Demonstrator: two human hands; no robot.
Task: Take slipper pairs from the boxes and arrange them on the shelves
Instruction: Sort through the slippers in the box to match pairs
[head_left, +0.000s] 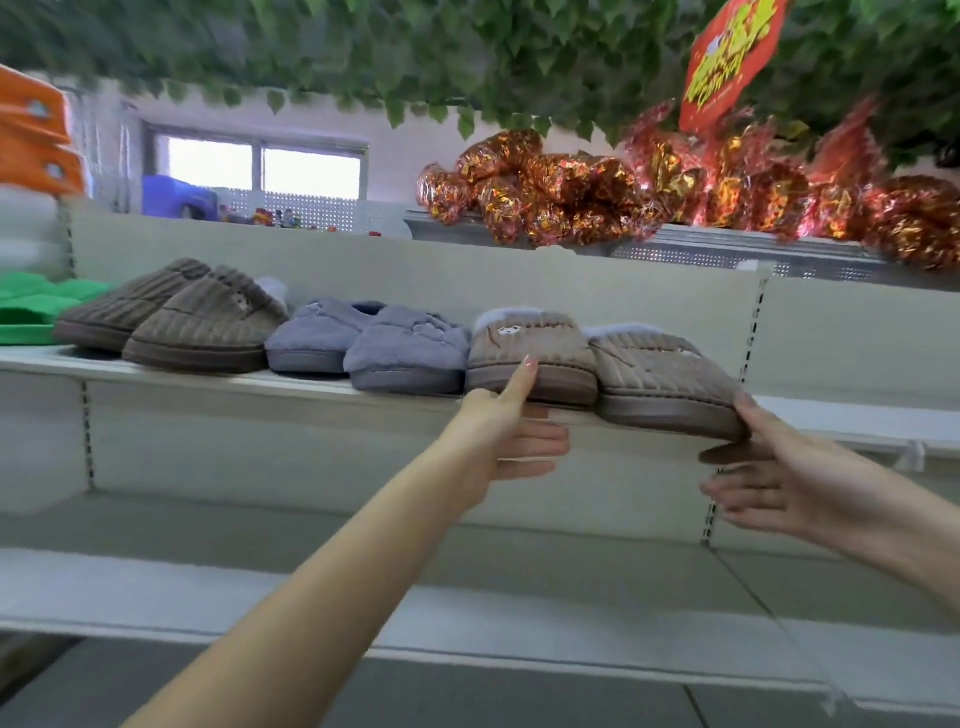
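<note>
A pair of beige ribbed slippers sits on the white shelf (311, 387): the left one (530, 348) and the right one (670, 379), whose toe juts over the shelf edge. My left hand (511, 431) rests at the shelf edge, thumb up against the left beige slipper's toe, fingers below the shelf lip. My right hand (779, 467) pinches the toe of the right beige slipper, thumb on top, fingers under the sole. A grey-blue pair (363, 338) and a brown ribbed pair (171, 317) stand further left.
Green slippers (31, 306) lie at the shelf's far left. Orange and white items (31, 135) are stacked above them. Red-gold foil bundles (675, 192) fill the top shelf under hanging green leaves. A lower white shelf (467, 613) runs beneath. No boxes are in view.
</note>
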